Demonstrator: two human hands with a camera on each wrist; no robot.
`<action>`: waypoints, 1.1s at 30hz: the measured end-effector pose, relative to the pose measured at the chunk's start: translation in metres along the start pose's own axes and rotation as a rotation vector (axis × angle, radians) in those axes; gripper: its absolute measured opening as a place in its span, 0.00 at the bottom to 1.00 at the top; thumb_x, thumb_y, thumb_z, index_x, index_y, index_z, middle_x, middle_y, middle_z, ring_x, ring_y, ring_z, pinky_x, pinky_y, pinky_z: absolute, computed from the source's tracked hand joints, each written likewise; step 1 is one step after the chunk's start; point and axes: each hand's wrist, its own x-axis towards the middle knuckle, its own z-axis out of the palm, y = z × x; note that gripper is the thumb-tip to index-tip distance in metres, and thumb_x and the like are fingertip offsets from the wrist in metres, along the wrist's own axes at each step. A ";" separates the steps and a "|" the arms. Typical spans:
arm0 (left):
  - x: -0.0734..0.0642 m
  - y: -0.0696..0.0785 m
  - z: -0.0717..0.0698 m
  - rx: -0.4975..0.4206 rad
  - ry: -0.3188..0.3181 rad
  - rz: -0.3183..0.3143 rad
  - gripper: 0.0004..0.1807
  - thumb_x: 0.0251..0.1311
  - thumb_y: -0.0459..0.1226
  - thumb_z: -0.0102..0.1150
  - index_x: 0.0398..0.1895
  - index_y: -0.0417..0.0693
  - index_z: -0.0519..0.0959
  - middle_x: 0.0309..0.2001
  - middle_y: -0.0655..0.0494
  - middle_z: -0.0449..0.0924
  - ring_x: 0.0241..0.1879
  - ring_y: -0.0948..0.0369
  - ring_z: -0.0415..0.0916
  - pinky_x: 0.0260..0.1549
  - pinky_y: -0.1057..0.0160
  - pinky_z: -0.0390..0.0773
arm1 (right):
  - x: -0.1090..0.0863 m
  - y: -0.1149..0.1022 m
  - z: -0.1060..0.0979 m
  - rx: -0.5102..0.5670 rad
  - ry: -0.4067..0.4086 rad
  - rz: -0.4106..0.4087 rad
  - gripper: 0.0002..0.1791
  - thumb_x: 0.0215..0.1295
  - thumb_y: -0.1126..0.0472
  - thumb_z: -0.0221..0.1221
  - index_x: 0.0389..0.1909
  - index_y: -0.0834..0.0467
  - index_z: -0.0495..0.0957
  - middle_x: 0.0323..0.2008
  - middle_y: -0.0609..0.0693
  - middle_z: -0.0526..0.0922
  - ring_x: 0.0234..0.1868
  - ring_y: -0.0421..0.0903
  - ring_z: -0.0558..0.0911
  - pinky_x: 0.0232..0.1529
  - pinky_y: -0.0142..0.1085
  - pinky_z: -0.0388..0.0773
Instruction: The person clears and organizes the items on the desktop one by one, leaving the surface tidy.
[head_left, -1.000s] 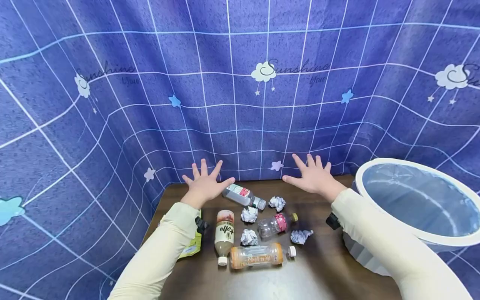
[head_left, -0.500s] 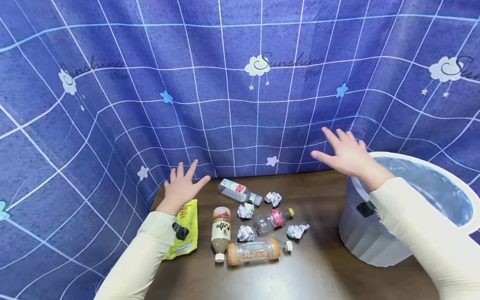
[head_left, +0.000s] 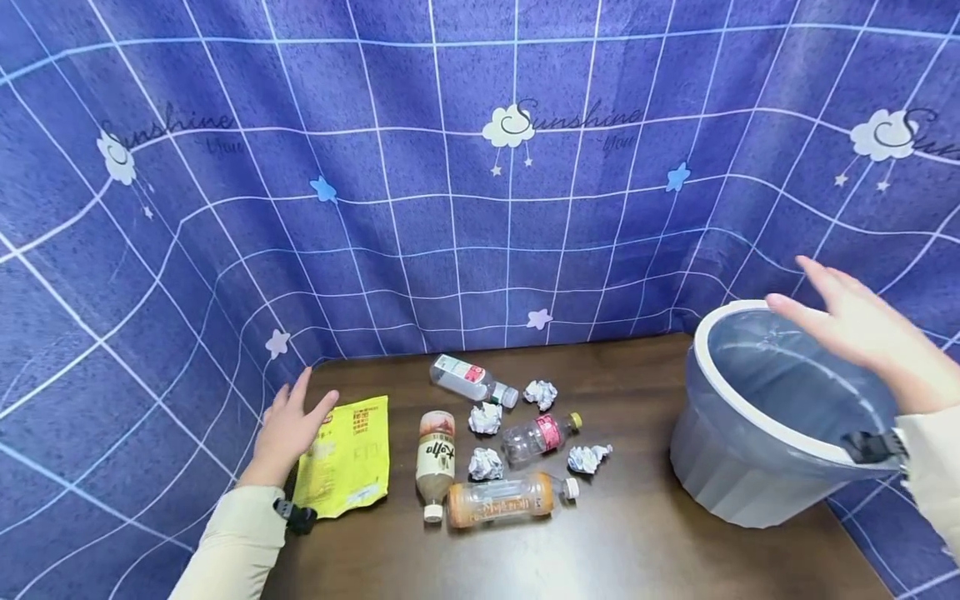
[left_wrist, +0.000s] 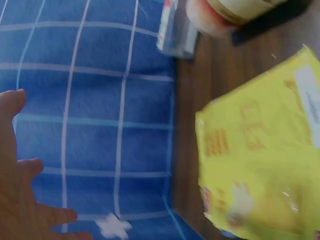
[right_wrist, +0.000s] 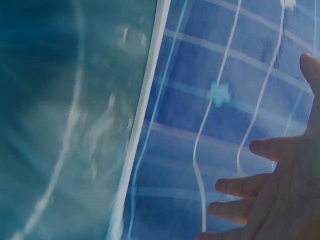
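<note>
On the near part of the table [head_left: 615,533], an orange bottle [head_left: 498,500] is lying crosswise, with a brown bottle [head_left: 435,467] lying just beside its left end. Farther left, a yellow bag [head_left: 348,454] is lying flat, and the left hand [head_left: 288,429] is hanging above its left edge, fingers spread and holding nothing. At the right, a grey bin [head_left: 727,467] is standing upright, and the right hand [head_left: 862,329] is hanging above it, fingers spread too, gripping nothing. Between bag and bin, 4 paper balls [head_left: 486,464] are lying around a cola bottle [head_left: 532,439]. Beyond these, a clear bottle [head_left: 465,379] is lying aslant near the patterned curtain [head_left: 420,250], which is hanging behind everything. Judging from this, the 2 hands are seemingly being held ready, with no handling underway. Any grasp would be calling for a hand coming down and its fingers curling; picking up the bag would be needing a pinch at an edge.
</note>
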 end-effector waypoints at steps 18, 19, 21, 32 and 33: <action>-0.018 -0.080 0.051 -0.182 -0.153 -0.185 0.56 0.65 0.73 0.37 0.81 0.53 0.27 0.73 0.18 0.35 0.69 0.20 0.39 0.64 0.24 0.49 | -0.067 0.119 0.026 0.067 0.176 0.076 0.44 0.76 0.50 0.48 0.74 0.78 0.40 0.66 0.88 0.45 0.69 0.84 0.46 0.72 0.67 0.38; -0.019 -0.082 0.053 -0.189 -0.155 -0.191 0.56 0.65 0.73 0.38 0.81 0.52 0.27 0.73 0.18 0.36 0.69 0.20 0.39 0.64 0.23 0.49 | -0.067 0.123 0.031 0.070 0.162 0.067 0.44 0.76 0.50 0.48 0.73 0.78 0.40 0.66 0.88 0.45 0.69 0.84 0.45 0.72 0.67 0.37; -0.020 -0.086 0.059 -0.193 -0.161 -0.203 0.58 0.64 0.73 0.39 0.81 0.52 0.27 0.74 0.18 0.36 0.70 0.21 0.38 0.64 0.24 0.48 | -0.068 0.129 0.040 0.087 0.135 0.066 0.44 0.77 0.50 0.47 0.73 0.79 0.39 0.67 0.88 0.43 0.70 0.83 0.43 0.72 0.67 0.35; -0.020 -0.095 0.079 -0.128 -0.229 -0.256 0.62 0.61 0.75 0.41 0.81 0.43 0.34 0.71 0.15 0.42 0.69 0.21 0.44 0.65 0.27 0.53 | -0.054 0.116 0.053 0.084 0.048 0.087 0.43 0.79 0.49 0.40 0.71 0.81 0.36 0.69 0.85 0.39 0.73 0.79 0.37 0.72 0.66 0.31; -0.020 -0.096 0.080 -0.128 -0.231 -0.265 0.62 0.61 0.75 0.42 0.81 0.43 0.34 0.71 0.15 0.43 0.68 0.21 0.44 0.65 0.26 0.54 | -0.050 0.113 0.054 0.078 0.038 0.088 0.43 0.80 0.48 0.40 0.72 0.81 0.36 0.70 0.85 0.39 0.73 0.79 0.37 0.72 0.66 0.32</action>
